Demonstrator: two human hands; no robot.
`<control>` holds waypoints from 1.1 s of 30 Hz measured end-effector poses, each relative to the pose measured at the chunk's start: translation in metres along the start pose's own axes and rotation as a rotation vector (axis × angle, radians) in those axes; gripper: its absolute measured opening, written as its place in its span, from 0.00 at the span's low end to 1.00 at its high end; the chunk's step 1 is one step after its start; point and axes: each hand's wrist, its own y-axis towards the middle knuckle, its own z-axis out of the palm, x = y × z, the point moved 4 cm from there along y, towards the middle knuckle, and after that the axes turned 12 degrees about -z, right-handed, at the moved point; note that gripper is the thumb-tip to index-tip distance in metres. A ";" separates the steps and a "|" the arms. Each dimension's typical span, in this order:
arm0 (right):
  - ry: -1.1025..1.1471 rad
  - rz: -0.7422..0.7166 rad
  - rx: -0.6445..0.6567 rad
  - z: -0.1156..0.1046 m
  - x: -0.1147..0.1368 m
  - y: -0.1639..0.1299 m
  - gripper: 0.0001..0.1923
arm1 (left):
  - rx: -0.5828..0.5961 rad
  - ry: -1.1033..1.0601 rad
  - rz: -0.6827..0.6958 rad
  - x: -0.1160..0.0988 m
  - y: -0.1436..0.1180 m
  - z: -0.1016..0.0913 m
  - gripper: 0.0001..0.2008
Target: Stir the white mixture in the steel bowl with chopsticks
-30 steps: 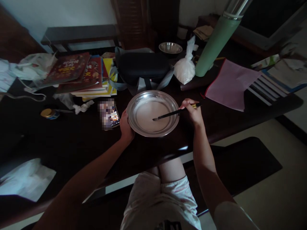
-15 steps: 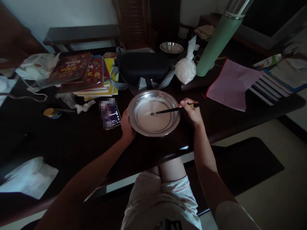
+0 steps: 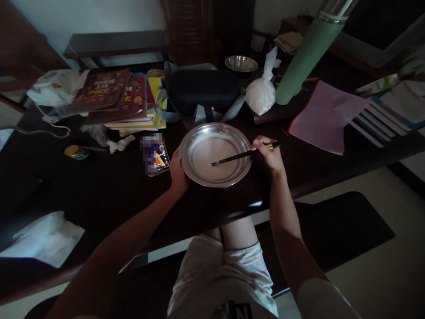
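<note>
A wide metal bowl of pale, milky liquid sits on the dark table in front of me. My left hand grips its left rim, with the thumb at the edge and the other fingers mostly hidden beneath. In my right hand are black chopsticks with gold-patterned ends, held over the right rim. Their coated tips touch the liquid near the bowl's middle, on the side nearer me. Close to the left hand lies a phone with its screen lit.
Behind the bowl is a black bag with grey straps. A knotted bag of white powder, a tall green bottle and a pink mesh pouch stand or lie rightward. Stacked books and a small jar are leftward.
The chopstick tips have moved slightly toward me within the liquid. My left hand keeps its hold on the rim. The whole view has shifted a little, and the phone's picture has changed.
</note>
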 end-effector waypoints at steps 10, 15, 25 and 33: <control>0.011 -0.017 -0.019 -0.003 -0.005 -0.002 0.39 | -0.006 -0.005 -0.016 0.001 0.001 -0.001 0.21; -0.034 -0.027 -0.054 -0.004 -0.003 -0.001 0.41 | -0.011 -0.071 -0.039 0.002 0.001 -0.001 0.16; -0.045 -0.016 -0.050 -0.002 0.001 0.000 0.42 | -0.009 -0.023 -0.041 -0.002 -0.002 0.002 0.18; -0.025 -0.015 -0.001 -0.001 0.003 0.001 0.40 | -0.022 -0.026 -0.056 -0.001 0.000 0.000 0.15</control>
